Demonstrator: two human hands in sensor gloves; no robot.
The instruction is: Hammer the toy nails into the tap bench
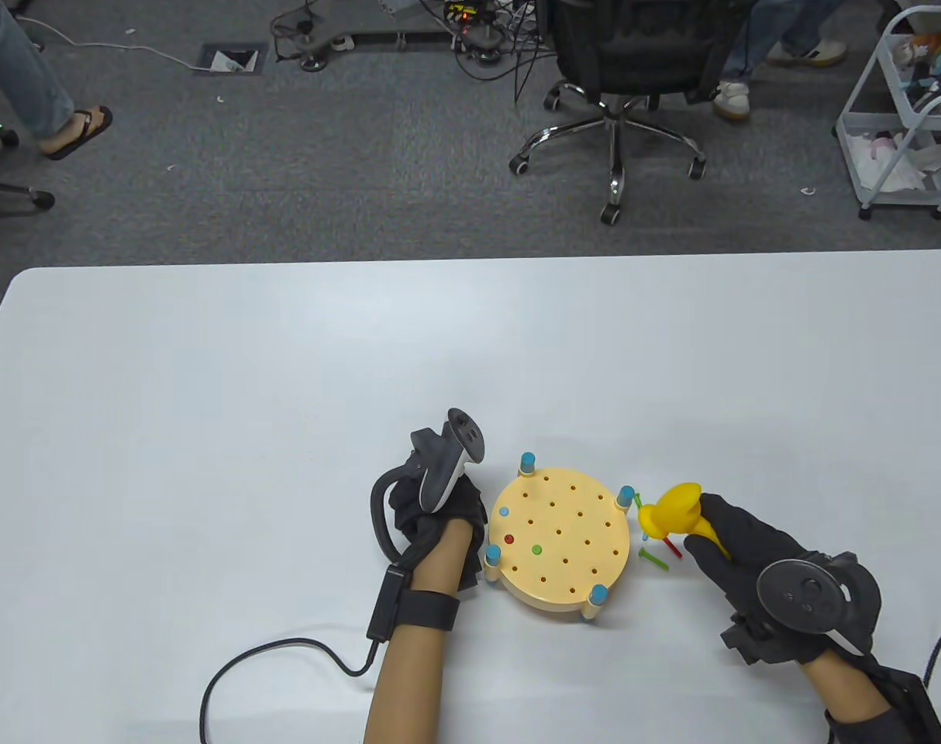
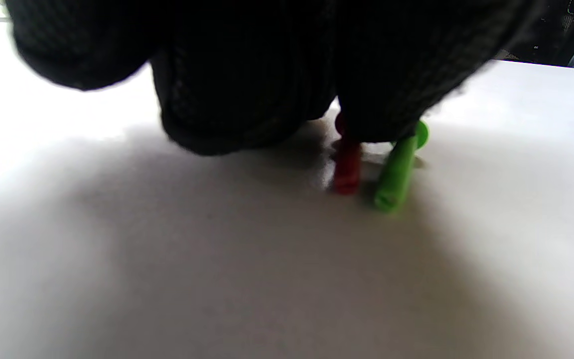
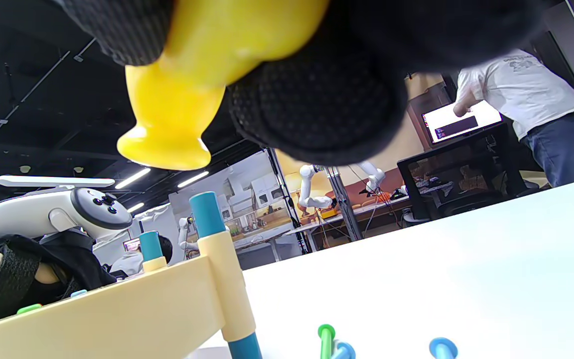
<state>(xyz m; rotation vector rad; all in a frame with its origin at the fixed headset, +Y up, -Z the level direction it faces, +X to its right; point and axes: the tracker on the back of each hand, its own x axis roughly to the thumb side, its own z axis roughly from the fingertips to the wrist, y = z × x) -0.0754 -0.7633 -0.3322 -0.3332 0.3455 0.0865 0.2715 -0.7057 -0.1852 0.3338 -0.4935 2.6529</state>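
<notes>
The left hand (image 1: 439,519), gloved in black with a white-and-grey tracker (image 1: 447,461) strapped to its back, was set against the left edge of the round cream-yellow plastic tap bench (image 1: 560,539); how far its fingers were curled could not be told. In the left wrist view, dark gloved fingertips (image 2: 227,99) were pressed down to the table, and a loose red plastic nail (image 2: 348,167) and a loose green plastic nail (image 2: 396,172) were seen lying just beneath them, side by side.

The bench was stood on blue-capped legs (image 1: 599,595) near the front of the table, between the two hands. Three nail heads were seen sunk in its top: a pale blue one (image 1: 504,511), a red one (image 1: 508,539) and a green one (image 1: 537,550).

Just right of the bench, a few more loose nails (image 1: 656,554) were scattered on the table. The yellow plastic toy hammer (image 1: 676,511) was gripped by its handle in the right hand (image 1: 749,562), the fingers wrapped closed around it, with the head held beside the bench's right edge and raised above the table.

The work was laid on a plain white table (image 1: 284,387). Beyond it, grey carpet, a black office chair (image 1: 618,77) and a white wire trolley (image 1: 904,116) were seen.
</notes>
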